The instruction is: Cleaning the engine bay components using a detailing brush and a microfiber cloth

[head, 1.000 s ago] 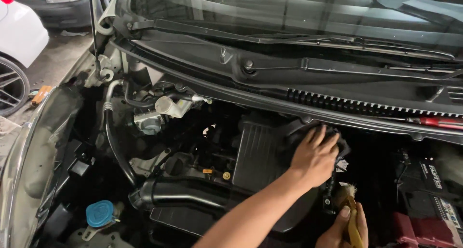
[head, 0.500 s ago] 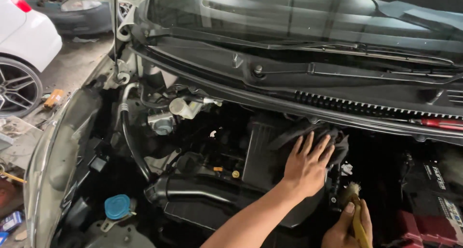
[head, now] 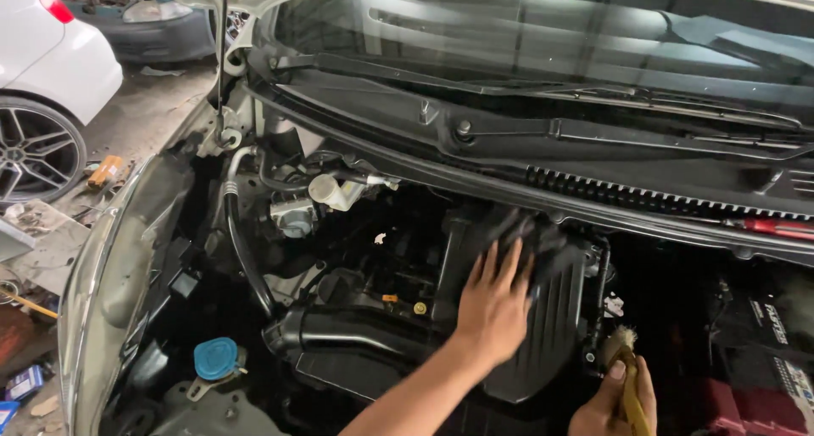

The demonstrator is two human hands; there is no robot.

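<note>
I look into a car's open engine bay. My left hand (head: 493, 305) lies flat, fingers spread, on the black ribbed air filter cover (head: 555, 317) in the middle of the bay; nothing is held in it. At the bottom right my right hand (head: 604, 409) grips a small brush (head: 623, 355) with a yellow handle. Its worn bristles point up beside the cover's right edge. A black intake duct (head: 339, 334) runs left from the cover.
A battery (head: 767, 351) sits at the far right. A blue reservoir cap (head: 216, 358) is at the lower left. A red-handled tool (head: 776, 228) rests on the cowl below the wipers. A prop rod (head: 222, 55) stands at the left. A white car (head: 42, 63) is parked beyond.
My left hand has slid left and down from the cover's far right edge and now lies flat instead of curled. The brush in my right hand stays low at the right.
</note>
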